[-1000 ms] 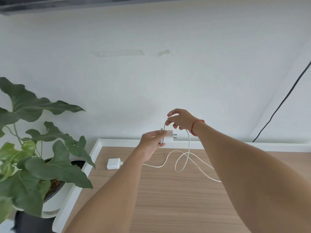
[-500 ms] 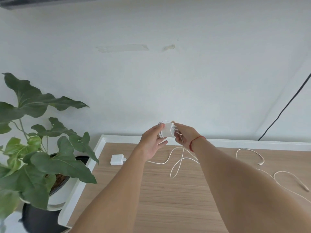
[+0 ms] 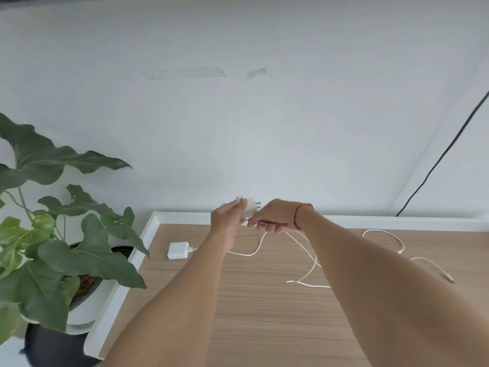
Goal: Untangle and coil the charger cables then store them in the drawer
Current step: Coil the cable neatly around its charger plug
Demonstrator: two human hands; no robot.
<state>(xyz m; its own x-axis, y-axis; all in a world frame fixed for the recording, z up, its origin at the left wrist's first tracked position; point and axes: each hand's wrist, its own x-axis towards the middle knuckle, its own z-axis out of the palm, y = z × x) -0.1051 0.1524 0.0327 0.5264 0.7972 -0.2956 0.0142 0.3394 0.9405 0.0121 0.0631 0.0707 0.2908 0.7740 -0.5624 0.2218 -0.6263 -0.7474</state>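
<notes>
- At the far left, beside the table, a potted plant with broad green leaves stands in a white pot
- On the wall above, two faint strips of old tape show
- The wooden table has a raised white rim along its left and far edges
- Near its far left corner a second white adapter lies flat on the wood, with a thin white lead running from it to the right, toward the hands
- The left hand is raised over the far edge of the table, its fingers curled round a white charger plug, whose metal prongs point right
- The right hand is just beside it and touching it; thumb and fingers pinch the white cable right under the plug
- A red string circles the right wrist
- From the right hand the cable drops to the table, bends near the forearm and passes out of sight behind it
- Further right, loose cable ends lie in open curves on the wood, well apart from the hands; which plug each belongs to cannot be told
- At the far right a black wire runs slantwise down the wall to the table's back rim
</notes>
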